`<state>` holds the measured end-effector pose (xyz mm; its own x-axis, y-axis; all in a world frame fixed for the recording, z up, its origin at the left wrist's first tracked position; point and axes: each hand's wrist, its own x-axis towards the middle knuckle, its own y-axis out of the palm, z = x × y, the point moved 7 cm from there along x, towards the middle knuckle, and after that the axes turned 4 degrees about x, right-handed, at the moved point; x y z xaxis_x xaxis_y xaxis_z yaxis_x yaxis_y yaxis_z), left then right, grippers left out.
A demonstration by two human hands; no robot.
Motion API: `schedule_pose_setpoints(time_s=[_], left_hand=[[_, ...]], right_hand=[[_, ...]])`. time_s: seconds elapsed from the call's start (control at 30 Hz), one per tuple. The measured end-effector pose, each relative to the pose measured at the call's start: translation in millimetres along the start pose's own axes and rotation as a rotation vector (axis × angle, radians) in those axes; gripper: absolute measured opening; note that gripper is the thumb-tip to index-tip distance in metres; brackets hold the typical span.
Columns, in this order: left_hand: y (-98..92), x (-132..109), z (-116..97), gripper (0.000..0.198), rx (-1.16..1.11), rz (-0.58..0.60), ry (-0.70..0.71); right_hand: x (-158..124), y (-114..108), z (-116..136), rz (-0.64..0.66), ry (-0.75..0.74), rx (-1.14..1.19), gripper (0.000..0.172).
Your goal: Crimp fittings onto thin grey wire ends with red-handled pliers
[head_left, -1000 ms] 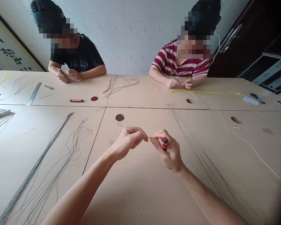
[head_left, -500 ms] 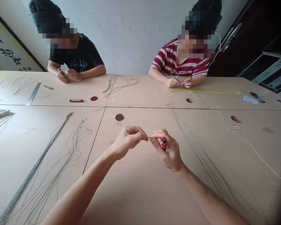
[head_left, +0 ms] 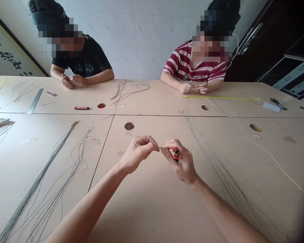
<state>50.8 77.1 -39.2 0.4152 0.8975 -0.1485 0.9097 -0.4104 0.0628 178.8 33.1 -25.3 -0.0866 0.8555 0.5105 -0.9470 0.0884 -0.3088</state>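
Note:
My left hand (head_left: 139,152) is closed in a pinch on the end of a thin wire, just above the tan table (head_left: 147,209). My right hand (head_left: 181,162) is wrapped round small red-handled pliers (head_left: 176,153), whose tip meets the wire end between the two hands. The wire itself is too fine to follow. A fan of thin grey wires (head_left: 218,168) lies right of my right hand. Another bundle of grey wires (head_left: 48,168) lies to the left.
Two other people sit across the table, each with hands closed on small work. Near them lie a metal ruler (head_left: 35,100), a red-and-black tool (head_left: 81,108), yellow cords (head_left: 223,98) and a loose wire tangle (head_left: 128,89). Round holes (head_left: 129,126) dot the table.
None of note; both hands stay pinched together in the same spot, and the view has shifted slightly.

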Motion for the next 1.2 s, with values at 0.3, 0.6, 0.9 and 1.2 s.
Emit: schedule_pose_setpoints(time_s=[0.3,0.6,0.9,1.2], left_hand=[[-18.0,6.2,16.1,0.013,0.084,-0.135,0.062],[-24.5,12.3,53.1,0.014,0.102,-0.196,0.049],[-22.3,12.4,52.0,0.015,0.095,-0.204,0.055],[-21.7,10.4,49.3,0.015,0.111,-0.196,0.045]], right_hand=[[-6.1,-1.3,-29.5,0.122,0.239,-0.097,0.017],[-13.8,2.2,-40.3,0.243,0.17,-0.635,0.016],[-15.3,7.4,-44.6,0.246,0.161,-0.738,0.015],[-14.5,8.9,-43.6,0.244,0.161,-0.745,0.014]])
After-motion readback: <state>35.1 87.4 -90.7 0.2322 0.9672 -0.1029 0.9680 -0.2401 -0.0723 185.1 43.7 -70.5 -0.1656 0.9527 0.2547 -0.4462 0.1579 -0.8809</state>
